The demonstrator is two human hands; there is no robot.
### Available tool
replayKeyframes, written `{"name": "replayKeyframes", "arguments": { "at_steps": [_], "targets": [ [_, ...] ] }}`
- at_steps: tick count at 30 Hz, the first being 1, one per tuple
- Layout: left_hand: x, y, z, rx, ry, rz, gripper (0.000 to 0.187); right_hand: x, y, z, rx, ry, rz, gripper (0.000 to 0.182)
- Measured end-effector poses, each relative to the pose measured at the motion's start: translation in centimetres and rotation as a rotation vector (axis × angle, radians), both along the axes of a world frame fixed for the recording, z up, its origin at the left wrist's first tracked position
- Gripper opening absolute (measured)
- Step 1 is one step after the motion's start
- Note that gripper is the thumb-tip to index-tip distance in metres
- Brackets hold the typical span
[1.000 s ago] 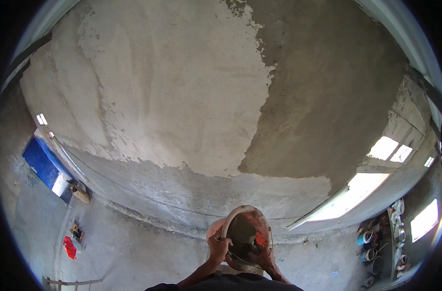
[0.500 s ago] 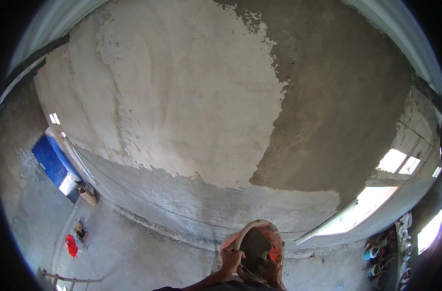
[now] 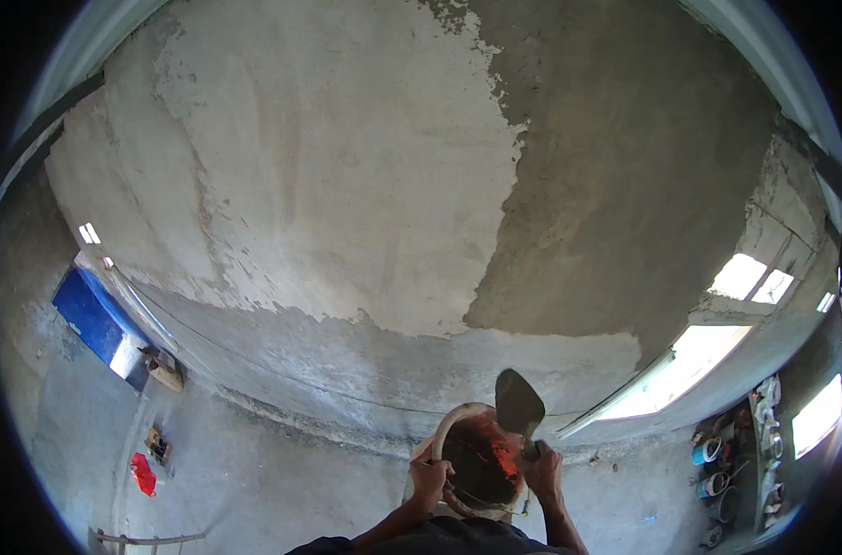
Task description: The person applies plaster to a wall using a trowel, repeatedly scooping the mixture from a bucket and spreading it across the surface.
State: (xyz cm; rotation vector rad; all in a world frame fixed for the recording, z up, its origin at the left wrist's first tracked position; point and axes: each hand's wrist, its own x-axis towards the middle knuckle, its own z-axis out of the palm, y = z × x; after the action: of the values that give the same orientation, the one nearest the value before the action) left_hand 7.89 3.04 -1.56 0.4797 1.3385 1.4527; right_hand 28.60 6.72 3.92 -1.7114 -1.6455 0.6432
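Note:
My left hand [image 3: 431, 478] is closed on the pale rim at the left side of a bucket [image 3: 458, 418]. Wet grey mortar [image 3: 476, 467] lies inside, and a patch of the inner wall shows orange-red. At the bucket's right side, my right hand [image 3: 543, 470] grips the handle of a trowel [image 3: 519, 403]. Its rounded, grey-coated blade points up, above the right part of the rim.
Ahead rises a wall with pale dry plaster [image 3: 347, 166] on the left and darker plaster [image 3: 624, 185] on the right. A blue door [image 3: 90, 303] and red bag [image 3: 142, 474] are at left; several buckets [image 3: 707, 451] stand at right near a bright window [image 3: 684, 379].
My right hand and the trowel have come up out of the bucket, and the blade now shows above the rim. My left hand stays on the rim. The view has shifted slightly.

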Motion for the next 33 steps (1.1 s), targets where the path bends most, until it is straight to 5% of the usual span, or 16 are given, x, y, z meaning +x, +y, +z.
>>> {"name": "replayKeyframes", "arguments": {
  "at_steps": [4,6,7,10,11,12,13,14,17,18,20,25,29,31,33],
  "targets": [
    [-1.1,-0.5,-2.8,-0.012,0.024,0.108,0.046,-0.2,5.0,1.6,0.055,-0.036,0.14,0.041],
    [-2.2,-0.8,-4.1,-0.073,0.047,0.119,0.046,0.1,9.0,0.3,0.018,0.171,0.217,0.052],
    [-2.7,-0.9,-4.9,-0.097,0.074,0.15,0.047,-0.5,10.3,3.1,0.07,0.007,0.282,0.053],
    [-3.3,-1.7,-5.6,-0.035,0.022,0.287,0.046,-2.1,16.1,8.9,0.135,-0.02,0.364,0.045],
    [-3.6,-2.2,-5.5,-0.071,0.034,0.309,0.046,-2.3,19.1,9.7,0.446,-0.144,0.484,0.04],
    [-3.8,-2.8,-5.6,-0.073,0.028,0.307,0.046,-3.4,19.9,14.2,0.424,-0.142,0.556,0.029],
    [-4.0,-3.1,-5.7,-0.067,0.026,0.337,0.048,-3.4,25.0,13.4,0.281,0.362,0.602,0.027],
    [-4.3,-3.4,-6.0,-0.06,0.024,0.369,0.049,-6.0,23.6,20.8,-0.221,0.887,0.358,0.03],
    [-5.1,-4.2,-8.2,-0.047,0.084,0.426,0.052,-7.6,27.4,31.3,0.615,-0.264,0.785,0.038],
    [-5.6,-4.2,-8.3,-0.048,0.08,0.423,0.052,-8.0,30.0,33.6,0.614,-0.112,0.896,0.044],
    [-6.1,-5.1,-8.4,-0.127,0.058,0.454,0.055,-12.4,25.1,39.9,0.446,-0.187,0.498,0.045],
    [-6.4,-5.4,-10.4,-0.041,0.014,0.509,0.056,-8.9,39.6,42.7,0.757,0.091,1.031,0.051],
    [-6.6,-6.8,-9.5,-0.133,0.08,0.418,0.055,-8.9,35.9,44.4,0.4,0.194,0.78,0.063],
    [-7.2,-7.0,-9.7,-0.207,0.122,0.353,0.054,-8.1,36.0,45.0,0.245,0.532,1.144,0.069],
    [-7.6,-7.3,-10.0,-0.11,0.205,0.341,0.051,-9.0,34.0,45.8,0.367,0.326,0.941,0.069]
  ]
}}
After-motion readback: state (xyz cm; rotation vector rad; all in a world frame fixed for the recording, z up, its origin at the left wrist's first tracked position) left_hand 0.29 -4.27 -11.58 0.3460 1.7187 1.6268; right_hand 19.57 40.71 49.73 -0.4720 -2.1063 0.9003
